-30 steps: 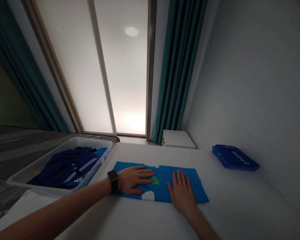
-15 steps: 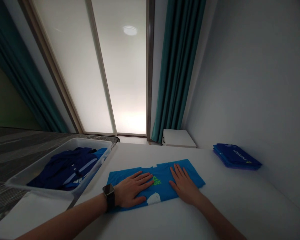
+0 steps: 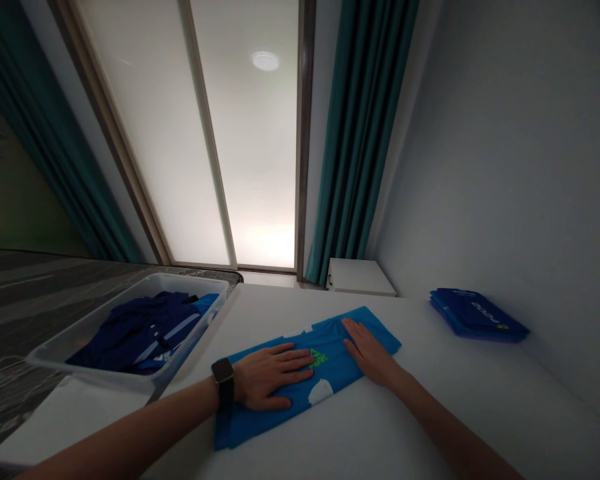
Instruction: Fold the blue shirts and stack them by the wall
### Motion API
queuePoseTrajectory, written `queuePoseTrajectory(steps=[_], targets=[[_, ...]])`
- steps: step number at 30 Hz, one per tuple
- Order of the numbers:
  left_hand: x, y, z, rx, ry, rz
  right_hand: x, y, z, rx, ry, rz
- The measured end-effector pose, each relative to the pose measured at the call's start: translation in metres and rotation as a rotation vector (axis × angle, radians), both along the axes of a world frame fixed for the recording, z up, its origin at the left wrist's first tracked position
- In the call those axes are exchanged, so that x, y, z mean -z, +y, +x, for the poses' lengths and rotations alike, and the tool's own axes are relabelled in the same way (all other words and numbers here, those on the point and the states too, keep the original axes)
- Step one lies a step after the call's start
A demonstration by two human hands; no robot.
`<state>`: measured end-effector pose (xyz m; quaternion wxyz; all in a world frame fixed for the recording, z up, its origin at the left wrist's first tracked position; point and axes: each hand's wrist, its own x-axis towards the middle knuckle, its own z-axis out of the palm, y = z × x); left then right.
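Note:
A bright blue shirt [image 3: 300, 337], folded into a long strip, lies aslant on the white table [image 3: 390, 427]. Green lettering and a white patch show on its upper face. My left hand [image 3: 267, 378], with a dark watch on the wrist, rests flat on the left half of the cloth, fingers stretched toward the green print. On the right half lies my right hand [image 3: 371, 353], palm down, its fingers extended and close together. Neither hand grips the fabric. Cloth under both palms is hidden.
At the left stands a clear plastic bin [image 3: 150, 383] with crumpled dark blue clothes [image 3: 130, 333]. A stack of folded blue garments [image 3: 480, 315] lies at the right by the wall. Beyond the table are a small white cabinet [image 3: 363, 277] and teal curtains [image 3: 367, 133].
The shirt has turned on the table: its right end has moved farther away and its left end nearer. Both hands have stayed on it. The view has shifted slightly.

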<state>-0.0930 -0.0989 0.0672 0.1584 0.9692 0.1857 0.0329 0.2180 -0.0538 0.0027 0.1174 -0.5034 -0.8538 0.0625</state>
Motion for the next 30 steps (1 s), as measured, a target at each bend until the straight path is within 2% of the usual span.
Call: queuePoseTrajectory(steps=[3, 8, 14, 18, 21, 25, 30], targets=[[-0.001, 0.009, -0.005, 0.045, 0.000, -0.024, 0.001, -0.009, -0.011, 0.138, -0.022, 0.023], [0.006, 0.005, -0.004, 0.016, 0.022, -0.021, 0.000, -0.018, -0.034, 0.391, -0.186, -0.088], [0.010, -0.014, 0.004, -0.072, 0.015, 0.014, -0.007, 0.000, -0.057, 0.468, -0.217, -0.080], [0.020, -0.031, 0.020, -0.186, 0.017, 0.030, -0.004, 0.015, -0.076, 0.508, -0.215, -0.035], [0.031, -0.046, 0.038, -0.302, -0.011, 0.022, 0.002, 0.026, -0.087, 0.480, -0.201, -0.020], [0.042, -0.064, 0.063, -0.462, -0.052, -0.041, 0.007, 0.043, -0.093, 0.326, -0.154, -0.072], [0.052, -0.075, 0.085, -0.541, -0.067, -0.064, 0.007, 0.058, -0.094, 0.182, -0.150, -0.076]])
